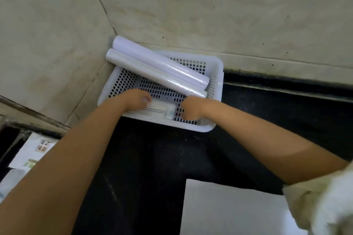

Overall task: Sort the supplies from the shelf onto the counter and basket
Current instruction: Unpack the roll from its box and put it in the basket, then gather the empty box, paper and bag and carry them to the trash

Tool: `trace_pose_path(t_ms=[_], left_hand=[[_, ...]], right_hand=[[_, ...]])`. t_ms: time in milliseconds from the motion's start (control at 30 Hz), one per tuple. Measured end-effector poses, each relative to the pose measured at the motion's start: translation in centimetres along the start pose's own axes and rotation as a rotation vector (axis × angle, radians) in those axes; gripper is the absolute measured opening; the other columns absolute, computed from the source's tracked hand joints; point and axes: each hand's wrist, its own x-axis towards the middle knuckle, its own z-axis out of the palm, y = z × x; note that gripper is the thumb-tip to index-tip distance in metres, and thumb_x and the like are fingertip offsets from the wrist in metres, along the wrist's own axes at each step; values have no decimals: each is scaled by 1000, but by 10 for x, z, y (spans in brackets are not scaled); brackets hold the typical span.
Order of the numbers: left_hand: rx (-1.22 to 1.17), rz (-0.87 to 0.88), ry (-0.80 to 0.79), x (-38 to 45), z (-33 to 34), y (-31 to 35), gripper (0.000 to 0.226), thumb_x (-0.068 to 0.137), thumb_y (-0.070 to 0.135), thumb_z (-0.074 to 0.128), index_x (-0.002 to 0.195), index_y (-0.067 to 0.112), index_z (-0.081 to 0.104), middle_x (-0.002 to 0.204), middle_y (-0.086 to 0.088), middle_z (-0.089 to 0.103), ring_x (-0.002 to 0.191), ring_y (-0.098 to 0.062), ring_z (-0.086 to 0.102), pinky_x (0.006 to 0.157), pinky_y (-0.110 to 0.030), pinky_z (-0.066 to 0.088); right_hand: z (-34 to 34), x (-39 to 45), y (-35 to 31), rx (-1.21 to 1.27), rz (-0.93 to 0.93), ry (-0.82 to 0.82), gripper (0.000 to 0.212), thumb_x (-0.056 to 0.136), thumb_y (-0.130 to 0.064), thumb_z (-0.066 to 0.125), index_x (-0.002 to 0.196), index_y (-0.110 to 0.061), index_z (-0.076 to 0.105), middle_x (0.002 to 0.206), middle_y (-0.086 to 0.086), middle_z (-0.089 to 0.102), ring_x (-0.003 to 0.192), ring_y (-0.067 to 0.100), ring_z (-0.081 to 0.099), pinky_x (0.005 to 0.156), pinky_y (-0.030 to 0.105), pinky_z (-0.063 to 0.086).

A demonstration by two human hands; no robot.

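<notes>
White perforated basket (216, 66) (two rolls (160, 68) inside).

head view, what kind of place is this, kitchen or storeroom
Probably a kitchen or utility corner, though it is hard to be sure: a dark stone counter meets beige tiled walls, and a white perforated plastic basket holds two wrapped white rolls.

Both hands' fingers (147, 99) blurred over a half-covered white box (160, 108); printed packet (32, 150) cut by left arm.

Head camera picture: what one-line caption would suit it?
Both hands set a flat white pack into a white basket beside two rolls.
</notes>
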Motion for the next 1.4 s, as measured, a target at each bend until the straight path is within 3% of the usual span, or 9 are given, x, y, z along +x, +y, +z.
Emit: trace_pose_path(t_ms=[200, 300, 433, 767, 900, 1000, 1167, 1267, 1400], left_hand=[[-25, 32, 219, -37, 8, 22, 46, 92, 6, 49, 138, 10, 44, 147, -16, 38, 133, -31, 37, 110, -34, 30], [-118, 132, 381, -74, 21, 45, 41, 91, 3, 49, 132, 3, 49, 140, -18, 47, 129, -30, 41, 108, -35, 29], [-117, 275, 497, -137, 62, 68, 34, 88, 2, 55, 121, 1, 59, 126, -19, 57, 122, -31, 47, 106, -33, 32], [-45, 175, 201, -262, 172, 66, 39, 93, 23, 52, 131, 14, 51, 136, -4, 52, 128, -17, 43, 109, -27, 34], [180, 9, 49, -296, 197, 53, 81, 84, 51, 56, 148, 18, 19, 154, -4, 27, 142, -21, 24, 116, -40, 22], [243, -96, -117, -318, 206, 46, 98, 80, 45, 61, 150, 20, -2, 157, -5, 15, 145, -25, 14, 117, -52, 10], [324, -117, 48, -333, 222, 51, 84, 82, 42, 62, 147, 13, 16, 143, -9, 39, 130, -27, 39, 109, -42, 33], [291, -82, 186, -336, 228, 68, 67, 81, 44, 62, 134, 13, 35, 131, -8, 49, 119, -26, 48, 96, -38, 43], [219, -12, 305, -333, 225, 105, 61, 80, 53, 59, 122, 11, 44, 122, -8, 53, 112, -28, 51, 88, -38, 46]], right_hand=[[-1, -45, 3, -150, -113, 128, 38, 94, -13, 37, 56, -12, 36, 64, -1, 40, 60, 15, 44, 53, 23, 33], [5, -86, 9, -167, -222, 315, 22, 93, -16, 42, 85, -2, 56, 93, 12, 56, 91, 28, 55, 70, 33, 41], [35, -138, 29, -157, -365, 494, 24, 88, -15, 49, 99, 3, 59, 106, 20, 60, 98, 32, 54, 81, 38, 43], [138, -222, 73, -53, -163, 314, 34, 91, -18, 46, 123, -6, 53, 125, 12, 57, 116, 26, 50, 98, 32, 40], [166, -244, 78, -27, 35, 429, 45, 91, -17, 47, 134, -8, 41, 141, 13, 43, 129, 29, 39, 107, 39, 33], [176, -255, 87, -39, 296, 327, 56, 93, -23, 42, 143, -11, 20, 152, 13, 25, 139, 29, 22, 114, 50, 17], [196, -275, 92, 41, 508, 332, 37, 89, -12, 43, 125, -8, 49, 124, 16, 57, 119, 32, 47, 109, 46, 28], [213, -299, 89, 242, 460, 432, 28, 85, -4, 44, 105, 3, 62, 110, 23, 62, 101, 36, 57, 80, 36, 46], [217, -340, 92, 351, 440, 570, 24, 87, -5, 45, 86, 15, 59, 93, 31, 64, 87, 41, 60, 62, 32, 38]])
